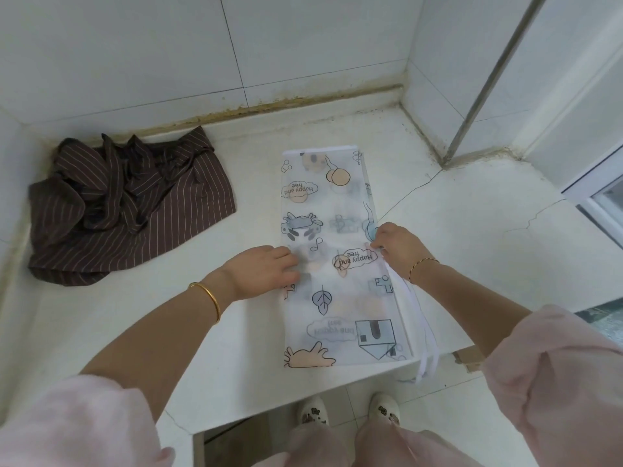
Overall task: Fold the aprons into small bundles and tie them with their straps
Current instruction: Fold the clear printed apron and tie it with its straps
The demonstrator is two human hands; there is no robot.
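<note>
A translucent white apron (pixel 337 298) printed with cartoon figures lies folded into a long narrow strip on the white counter (pixel 472 230), running from near the back wall to the front edge. Its white straps (pixel 426 345) hang off the strip's right side near the counter's front edge. My left hand (pixel 263 269) lies flat with straight fingers on the strip's left edge at mid-length. My right hand (pixel 394 246) pinches the strip's right edge opposite it. A brown striped apron (pixel 128 210) lies crumpled at the back left of the counter.
White tiled walls enclose the counter at the back and left. A metal window frame (pixel 485 89) and sill rise at the right. The counter's front edge runs just above my feet in white slippers (pixel 347 411).
</note>
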